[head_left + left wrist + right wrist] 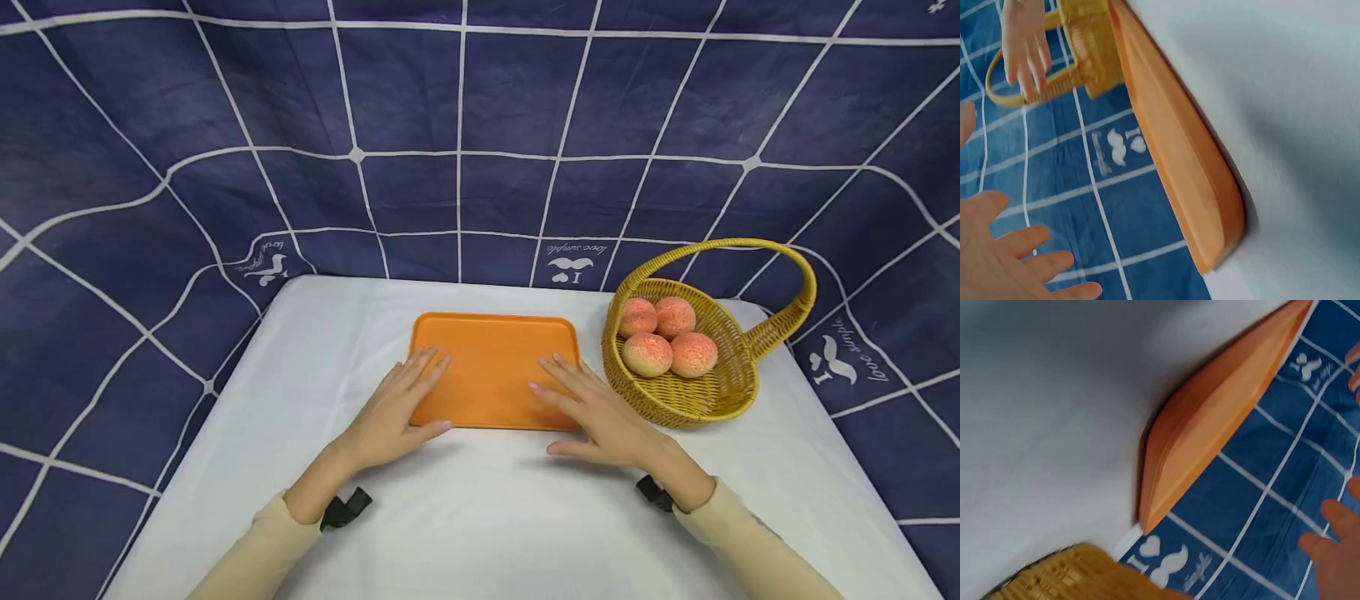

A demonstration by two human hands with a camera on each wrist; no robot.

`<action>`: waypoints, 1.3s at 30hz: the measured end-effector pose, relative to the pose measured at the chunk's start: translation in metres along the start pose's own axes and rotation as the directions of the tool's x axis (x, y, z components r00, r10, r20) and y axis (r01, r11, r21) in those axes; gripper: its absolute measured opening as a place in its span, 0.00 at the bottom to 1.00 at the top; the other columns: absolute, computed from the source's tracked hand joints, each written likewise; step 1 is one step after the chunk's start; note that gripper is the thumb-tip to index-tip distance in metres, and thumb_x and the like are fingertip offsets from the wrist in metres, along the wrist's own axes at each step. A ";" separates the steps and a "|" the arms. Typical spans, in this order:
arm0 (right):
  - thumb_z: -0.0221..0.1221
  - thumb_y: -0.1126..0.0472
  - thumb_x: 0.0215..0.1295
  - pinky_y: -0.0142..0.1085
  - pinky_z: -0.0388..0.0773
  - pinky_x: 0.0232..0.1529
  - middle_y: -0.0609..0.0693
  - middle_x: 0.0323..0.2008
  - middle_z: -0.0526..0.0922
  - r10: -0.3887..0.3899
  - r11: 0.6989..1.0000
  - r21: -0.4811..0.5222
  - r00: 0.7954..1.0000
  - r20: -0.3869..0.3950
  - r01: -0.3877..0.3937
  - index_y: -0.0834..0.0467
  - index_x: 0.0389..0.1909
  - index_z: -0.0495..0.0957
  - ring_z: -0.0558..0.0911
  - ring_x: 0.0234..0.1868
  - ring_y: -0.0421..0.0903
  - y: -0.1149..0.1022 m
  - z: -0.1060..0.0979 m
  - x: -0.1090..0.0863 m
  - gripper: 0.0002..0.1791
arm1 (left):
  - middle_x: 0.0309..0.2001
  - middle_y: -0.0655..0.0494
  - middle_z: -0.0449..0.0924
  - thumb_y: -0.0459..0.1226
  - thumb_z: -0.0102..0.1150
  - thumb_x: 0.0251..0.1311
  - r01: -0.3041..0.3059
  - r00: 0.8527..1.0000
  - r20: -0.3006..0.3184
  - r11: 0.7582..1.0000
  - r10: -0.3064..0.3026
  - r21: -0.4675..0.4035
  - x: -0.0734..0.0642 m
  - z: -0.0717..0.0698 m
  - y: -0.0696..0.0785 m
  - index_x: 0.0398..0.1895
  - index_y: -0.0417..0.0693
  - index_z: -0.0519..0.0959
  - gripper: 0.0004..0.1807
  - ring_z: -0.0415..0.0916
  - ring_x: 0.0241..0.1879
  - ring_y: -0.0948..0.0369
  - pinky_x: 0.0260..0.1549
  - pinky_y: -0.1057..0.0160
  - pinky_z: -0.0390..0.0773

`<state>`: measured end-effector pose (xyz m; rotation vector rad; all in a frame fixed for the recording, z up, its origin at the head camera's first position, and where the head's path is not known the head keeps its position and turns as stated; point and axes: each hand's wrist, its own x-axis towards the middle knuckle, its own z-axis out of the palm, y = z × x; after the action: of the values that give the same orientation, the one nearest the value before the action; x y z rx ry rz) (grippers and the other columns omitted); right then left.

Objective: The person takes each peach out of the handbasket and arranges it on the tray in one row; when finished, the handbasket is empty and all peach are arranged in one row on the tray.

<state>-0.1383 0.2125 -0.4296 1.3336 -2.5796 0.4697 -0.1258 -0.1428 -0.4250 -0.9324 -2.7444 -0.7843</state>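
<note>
An orange rectangular tray [495,375] lies flat on the white tabletop with nothing in it. My left hand [393,412] is over the tray's left side, fingers spread and straight, holding nothing. Over the right side is my right hand [600,412], also with extended fingers and nothing in its grasp. Both wrist views show the hands raised apart from the tray. To the right stands a yellow wicker basket [723,396] with a tall arched handle. Several pinkish peaches [648,355] sit inside it, towards its left side.
The white-covered table [495,525] extends around the tray on every side. Behind it hangs a dark blue cloth [510,100] with white grid lines, which also drops along both sides. The basket's handle [783,333] rises and leans to the right.
</note>
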 end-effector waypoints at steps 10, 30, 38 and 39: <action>0.55 0.34 0.64 0.27 0.49 0.75 0.60 0.71 0.65 0.119 0.987 0.138 0.945 -0.304 -0.080 0.59 0.70 0.66 0.62 0.74 0.50 0.026 -0.020 -0.019 0.42 | 0.77 0.46 0.49 0.42 0.61 0.63 0.139 0.963 -0.190 0.954 -0.193 -0.266 0.001 0.001 -0.033 0.78 0.47 0.50 0.44 0.49 0.76 0.45 0.70 0.36 0.55; 0.55 0.56 0.72 0.27 0.72 0.63 0.61 0.66 0.69 0.789 0.608 0.524 0.525 -0.320 -0.596 0.56 0.73 0.61 0.73 0.65 0.56 0.079 -0.037 -0.054 0.31 | 0.75 0.36 0.52 0.32 0.53 0.68 0.310 0.897 -0.079 0.745 -0.435 -0.591 -0.003 0.035 -0.071 0.76 0.37 0.50 0.37 0.51 0.74 0.40 0.72 0.40 0.53; 0.53 0.47 0.72 0.18 0.70 0.57 0.58 0.70 0.66 0.860 0.500 0.568 0.455 -0.232 -0.654 0.54 0.74 0.58 0.70 0.67 0.59 0.087 -0.038 -0.055 0.34 | 0.74 0.38 0.56 0.31 0.52 0.69 0.293 0.897 -0.104 0.752 -0.430 -0.590 -0.004 0.050 -0.078 0.75 0.38 0.53 0.34 0.49 0.75 0.43 0.73 0.41 0.49; 0.53 0.46 0.72 0.16 0.70 0.56 0.58 0.70 0.66 0.866 0.487 0.574 0.446 -0.224 -0.658 0.54 0.74 0.58 0.70 0.67 0.59 0.087 -0.039 -0.054 0.35 | 0.74 0.40 0.56 0.32 0.52 0.69 0.295 0.894 -0.099 0.743 -0.436 -0.601 -0.005 0.055 -0.083 0.76 0.40 0.53 0.34 0.49 0.76 0.45 0.74 0.42 0.48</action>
<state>-0.1771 0.3152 -0.4270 -0.1459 -2.5208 1.3661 -0.1698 -0.1721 -0.5092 -0.2997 -2.5305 -1.7434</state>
